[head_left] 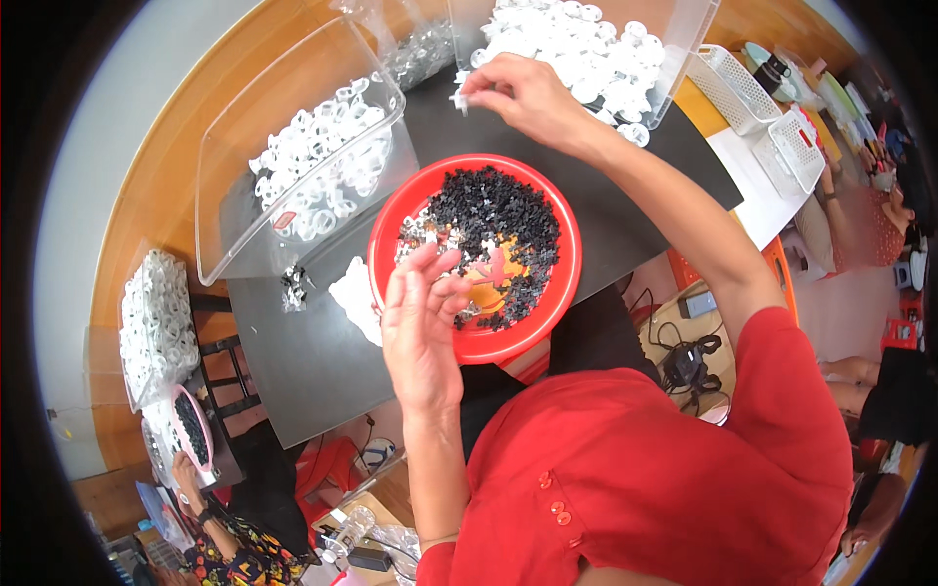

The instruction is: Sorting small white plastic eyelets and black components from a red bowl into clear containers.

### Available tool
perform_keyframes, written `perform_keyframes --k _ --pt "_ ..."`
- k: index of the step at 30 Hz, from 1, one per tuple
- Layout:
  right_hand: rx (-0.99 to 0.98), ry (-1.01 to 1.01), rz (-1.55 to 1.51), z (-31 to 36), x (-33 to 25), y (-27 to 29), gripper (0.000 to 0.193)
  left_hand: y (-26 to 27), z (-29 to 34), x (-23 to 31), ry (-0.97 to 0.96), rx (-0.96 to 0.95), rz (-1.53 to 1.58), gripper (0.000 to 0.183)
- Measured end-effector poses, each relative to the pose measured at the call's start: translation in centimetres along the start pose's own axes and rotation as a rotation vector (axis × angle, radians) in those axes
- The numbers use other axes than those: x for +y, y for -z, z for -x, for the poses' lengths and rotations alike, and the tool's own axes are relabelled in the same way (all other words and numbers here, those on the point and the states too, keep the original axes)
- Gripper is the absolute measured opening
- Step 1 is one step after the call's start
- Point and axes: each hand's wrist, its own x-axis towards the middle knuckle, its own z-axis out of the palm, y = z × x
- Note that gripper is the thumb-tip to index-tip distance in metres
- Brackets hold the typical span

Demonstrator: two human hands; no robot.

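Note:
My right hand [532, 103] is at the far side of the dark table, its thumb and fingers pinching a small white plastic piece [459, 99]. Just beyond it stands a clear bin [676, 78] heaped with white round plastic parts [576, 49]. Nearer me, my left hand [418, 337] hovers palm up over the near left rim of a red basin [571, 256]. Its fingers are loosely curled and apart, with nothing visible in them. Small black pieces [489, 207] fill much of the basin, beside small white and metallic ones [420, 232].
Left of the basin, a clear bin [217, 230] holds white ring-shaped parts [318, 146]. A white cloth-like item [357, 298] and a small bag of parts [294, 289] lie nearby. White baskets [733, 88] stand far right. Another person's hand [186, 472] works at lower left.

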Motion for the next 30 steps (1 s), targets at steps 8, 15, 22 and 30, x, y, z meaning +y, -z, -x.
perform_keyframes --k 8,15,22,30 --pt "0.001 0.427 -0.076 8.3 -7.5 1.4 0.021 -2.6 -0.2 -0.9 0.022 -0.002 0.156 0.037" --pt "-0.044 0.458 -0.233 9.7 -8.3 0.2 0.022 -0.5 0.9 -2.2 -0.011 -0.016 0.179 0.033" --pt "-0.115 0.313 -0.351 10.5 -10.4 0.0 0.025 0.5 1.7 -2.2 -0.021 -0.002 0.244 0.032" --pt "-0.263 0.218 -0.508 10.5 -10.7 0.0 0.029 -0.5 2.0 -1.6 0.026 -0.021 0.264 0.024"
